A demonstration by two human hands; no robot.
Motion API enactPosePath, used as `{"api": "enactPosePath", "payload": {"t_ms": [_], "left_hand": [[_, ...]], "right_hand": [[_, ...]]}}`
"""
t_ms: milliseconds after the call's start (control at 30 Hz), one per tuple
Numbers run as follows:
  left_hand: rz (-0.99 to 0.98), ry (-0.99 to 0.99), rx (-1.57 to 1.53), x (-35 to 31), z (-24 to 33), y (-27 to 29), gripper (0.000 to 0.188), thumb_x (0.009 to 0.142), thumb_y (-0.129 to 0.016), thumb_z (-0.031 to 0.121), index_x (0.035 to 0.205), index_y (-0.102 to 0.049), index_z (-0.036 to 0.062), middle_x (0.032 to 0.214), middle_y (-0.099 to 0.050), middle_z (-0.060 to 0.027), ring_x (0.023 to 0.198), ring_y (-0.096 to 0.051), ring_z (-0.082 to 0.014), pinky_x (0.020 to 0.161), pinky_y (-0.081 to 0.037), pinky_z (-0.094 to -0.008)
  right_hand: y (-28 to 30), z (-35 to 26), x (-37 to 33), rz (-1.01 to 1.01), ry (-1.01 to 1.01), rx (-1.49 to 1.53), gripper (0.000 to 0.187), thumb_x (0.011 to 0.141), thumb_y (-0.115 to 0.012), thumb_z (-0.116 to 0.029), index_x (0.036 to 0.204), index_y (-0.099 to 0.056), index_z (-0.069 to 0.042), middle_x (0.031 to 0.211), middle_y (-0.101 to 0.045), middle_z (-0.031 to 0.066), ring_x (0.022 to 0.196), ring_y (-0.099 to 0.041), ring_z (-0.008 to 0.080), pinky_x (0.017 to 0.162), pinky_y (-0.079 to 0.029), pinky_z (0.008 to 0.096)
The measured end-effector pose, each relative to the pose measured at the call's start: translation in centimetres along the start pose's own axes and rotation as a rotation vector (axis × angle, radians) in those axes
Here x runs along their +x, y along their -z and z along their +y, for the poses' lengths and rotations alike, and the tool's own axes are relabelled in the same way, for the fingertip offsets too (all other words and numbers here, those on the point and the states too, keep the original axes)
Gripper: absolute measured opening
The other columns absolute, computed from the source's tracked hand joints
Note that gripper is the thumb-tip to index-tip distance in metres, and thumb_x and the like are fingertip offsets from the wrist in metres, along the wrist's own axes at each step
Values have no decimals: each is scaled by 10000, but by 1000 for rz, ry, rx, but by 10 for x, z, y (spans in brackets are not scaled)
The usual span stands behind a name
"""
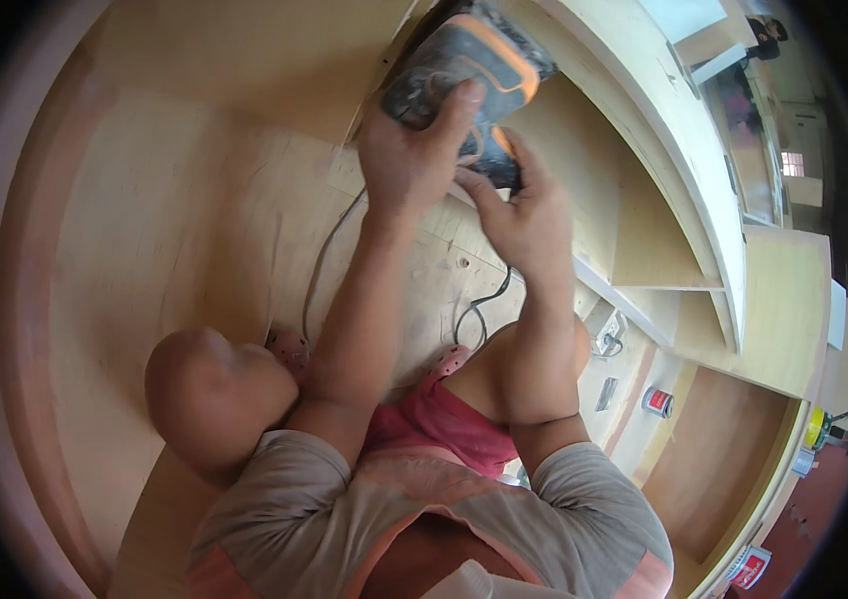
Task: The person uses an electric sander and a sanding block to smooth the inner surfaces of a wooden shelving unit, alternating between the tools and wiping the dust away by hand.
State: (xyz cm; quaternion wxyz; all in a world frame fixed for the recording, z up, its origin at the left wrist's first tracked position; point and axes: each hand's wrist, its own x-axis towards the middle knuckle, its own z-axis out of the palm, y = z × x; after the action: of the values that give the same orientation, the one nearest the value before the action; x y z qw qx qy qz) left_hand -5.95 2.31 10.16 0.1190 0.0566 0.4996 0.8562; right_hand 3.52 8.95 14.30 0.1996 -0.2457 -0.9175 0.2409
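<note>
A dusty dark grey and orange electric sander point(504, 65) is at the top of the view, against the woodwork where a panel meets a pale wooden frame. My left hand point(409, 150) is wrapped around its body, thumb lying along the top. On the handle end nearer to me, my right hand point(534, 205) is closed with its fingers round the grip. The sander's underside is hidden. A black cord point(484, 299) hangs below my right hand and loops near my knee.
I am crouched inside wooden cabinetry, a plywood panel point(134, 250) curving along my left. Pale shelf framing point(679, 180) stands to the right. A socket box point(606, 329), a small red-labelled can point(658, 402) and another can point(750, 567) are on the right side.
</note>
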Motion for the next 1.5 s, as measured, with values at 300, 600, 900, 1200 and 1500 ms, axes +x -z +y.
{"api": "enactPosePath", "payload": {"t_ms": [300,600,900,1200,1500], "left_hand": [[155,-174,122,-6,-59,23,469,809,-722,313,1024,-509,-46,881,-598,-91,727,-576,-120,640,-494,-269],[230,41,-128,-20,-98,43,526,807,-733,288,1085,-479,-79,975,-589,-119,825,-579,-153,728,-500,-276],[188,-80,-10,-15,-80,25,587,772,-766,310,1090,-470,-85,1001,-595,-140,849,-589,-161,737,-506,-284],[245,-21,-155,-26,-74,2,647,724,-796,346,1043,-436,-86,969,-595,-152,810,-601,-164,679,-522,-287],[157,-143,168,-16,-47,-6,621,683,-831,193,1086,-450,-87,977,-619,-149,794,-633,-156,662,-547,-283]], "right_hand": [[-30,23,-9,-209,-36,-27,483,749,-724,-320,1109,-600,-23,848,-664,219,785,-649,381,690,-510,422],[-47,34,-20,-325,49,-232,476,772,-691,-353,1111,-576,-39,833,-662,196,798,-644,374,699,-504,438],[-33,29,-11,-289,-41,-170,485,772,-684,-377,1123,-568,-63,795,-662,194,758,-647,375,668,-505,440],[-13,40,-8,-262,17,-192,506,753,-716,-354,1143,-591,-58,835,-673,192,792,-658,357,708,-505,420],[-11,39,-5,-179,-12,27,472,743,-734,-214,1135,-576,-5,839,-656,216,767,-661,326,672,-498,377]]}}
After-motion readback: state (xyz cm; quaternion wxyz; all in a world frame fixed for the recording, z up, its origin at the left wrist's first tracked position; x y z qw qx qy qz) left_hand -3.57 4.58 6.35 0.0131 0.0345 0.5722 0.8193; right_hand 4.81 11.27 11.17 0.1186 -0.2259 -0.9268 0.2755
